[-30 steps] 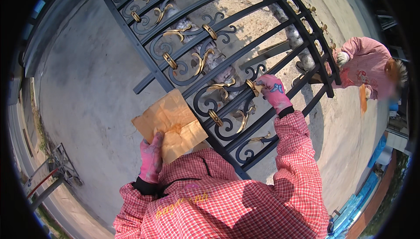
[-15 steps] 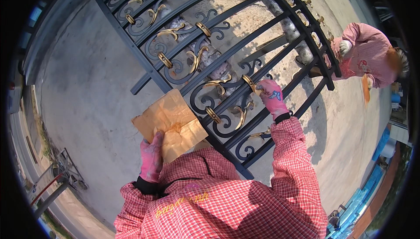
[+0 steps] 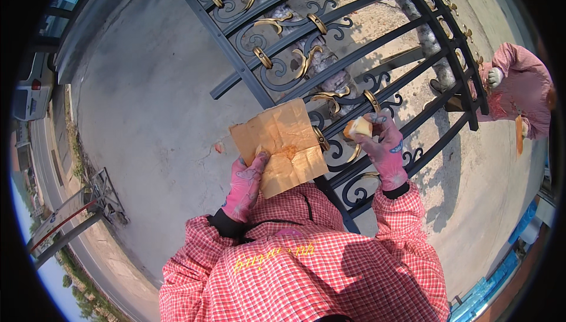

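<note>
1. My right hand [image 3: 387, 152], in a pink glove, sits right of the frame's centre; its fingers are bent and partly closed, grasping a small cream-and-orange block [image 3: 357, 128] between thumb and fingertips.
2. The block is just below and left of a gold collar [image 3: 372, 101] on the dark metal railing [image 3: 226, 48]; I cannot tell whether the two touch.
3. My left hand [image 3: 243, 187], gloved in pink as well, is below and left of centre, gripping the lower left edge of a creased brown sheet [image 3: 283, 139], my thumb flat on its face. The fingers behind it are hidden.
4. The sheet, stained orange in its middle, lies between my hands and blocks my view of part of the railing.
5. The railing runs from the upper left across to the right, its bars carrying dark scrolls and gold leaves, above mottled, pale roll-like supports [image 3: 429, 42].
6. At the right edge, beyond the railing, a co-worker [image 3: 522, 95] in a pinkish top holds a flat orange-brown piece [image 3: 519, 135].
</note>
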Demonstrator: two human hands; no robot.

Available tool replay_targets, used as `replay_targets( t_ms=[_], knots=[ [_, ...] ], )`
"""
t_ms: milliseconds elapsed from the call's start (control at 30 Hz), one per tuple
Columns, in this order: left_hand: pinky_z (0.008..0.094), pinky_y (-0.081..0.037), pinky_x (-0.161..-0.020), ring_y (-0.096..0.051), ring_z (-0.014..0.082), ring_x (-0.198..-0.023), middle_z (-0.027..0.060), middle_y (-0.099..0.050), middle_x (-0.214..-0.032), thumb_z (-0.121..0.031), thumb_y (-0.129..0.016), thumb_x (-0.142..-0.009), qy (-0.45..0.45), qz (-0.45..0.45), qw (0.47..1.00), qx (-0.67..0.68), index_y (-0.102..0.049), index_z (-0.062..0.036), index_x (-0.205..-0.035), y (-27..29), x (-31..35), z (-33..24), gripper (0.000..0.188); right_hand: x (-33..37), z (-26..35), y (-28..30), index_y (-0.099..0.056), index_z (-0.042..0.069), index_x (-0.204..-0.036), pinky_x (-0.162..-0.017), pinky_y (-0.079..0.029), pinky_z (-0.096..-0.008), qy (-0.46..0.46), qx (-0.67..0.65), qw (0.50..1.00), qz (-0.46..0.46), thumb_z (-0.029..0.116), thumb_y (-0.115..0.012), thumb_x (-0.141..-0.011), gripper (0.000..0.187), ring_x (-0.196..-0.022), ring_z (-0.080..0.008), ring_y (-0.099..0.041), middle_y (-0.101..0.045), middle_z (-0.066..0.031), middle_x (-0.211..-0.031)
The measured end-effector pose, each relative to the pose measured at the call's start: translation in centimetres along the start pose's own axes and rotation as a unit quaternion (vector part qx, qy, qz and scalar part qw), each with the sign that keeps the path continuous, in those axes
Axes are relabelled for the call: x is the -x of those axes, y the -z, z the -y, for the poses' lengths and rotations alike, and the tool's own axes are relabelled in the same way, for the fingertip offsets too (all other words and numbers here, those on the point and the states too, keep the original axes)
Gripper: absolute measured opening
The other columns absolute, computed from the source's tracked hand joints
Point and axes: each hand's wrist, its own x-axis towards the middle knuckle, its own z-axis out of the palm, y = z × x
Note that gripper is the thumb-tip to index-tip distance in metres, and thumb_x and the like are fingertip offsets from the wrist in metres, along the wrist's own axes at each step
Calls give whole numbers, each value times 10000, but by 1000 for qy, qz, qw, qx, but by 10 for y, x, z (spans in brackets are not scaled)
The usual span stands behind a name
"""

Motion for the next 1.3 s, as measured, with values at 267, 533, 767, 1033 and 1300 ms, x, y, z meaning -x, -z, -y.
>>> replay_targets(
  t_ms=[267, 533, 767, 1033, 1300],
  knots=[
    [280, -513, -781, -616, 157, -889, 71, -621, -1027, -153, -541, -924, -24, 41, 999, 10, -533, 18, -1156, -6, 2, 9, 288, 16, 30, -61, -597, 69, -912, -737, -467, -392, 249, 310, 910, 115, 81, -716, -587, 345, -840, -319, -580, -614, -93, -903],
    [284, -529, -751, -627, 164, -868, 78, -621, -1014, -156, -567, -914, 12, 20, 998, 53, -531, 21, -1143, -5, 5, 11, 291, 24, 23, -48, -606, 69, -886, -717, -473, -380, 184, 268, 941, 95, 72, -683, -594, 303, -815, -314, -577, -612, -96, -876],
    [300, -532, -757, -629, 188, -876, 92, -613, -1035, -219, -622, -883, -15, -26, 999, 38, -511, 29, -1168, 29, -3, 10, 394, 8, -87, 50, -602, 18, -1002, -719, -493, -317, -48, 180, 966, -180, 14, -683, -684, 328, -804, -257, -623, -631, -128, -897],
    [258, -507, -712, -611, 138, -826, 72, -617, -993, -224, -580, -910, -35, -46, 998, 34, -539, 32, -1139, 34, 3, 7, 347, -22, -110, 53, -621, 45, -991, -740, -499, -340, -38, 318, 931, -176, 63, -714, -665, 340, -847, -306, -636, -650, -139, -921],
    [259, -509, -706, -614, 139, -818, 69, -619, -985, -212, -568, -915, -41, -49, 998, 19, -539, 28, -1143, 35, 9, 1, 332, -26, -102, 52, -636, 60, -975, -735, -491, -341, -70, 296, 944, -130, 79, -720, -652, 335, -851, -296, -632, -650, -125, -876]
  ],
)
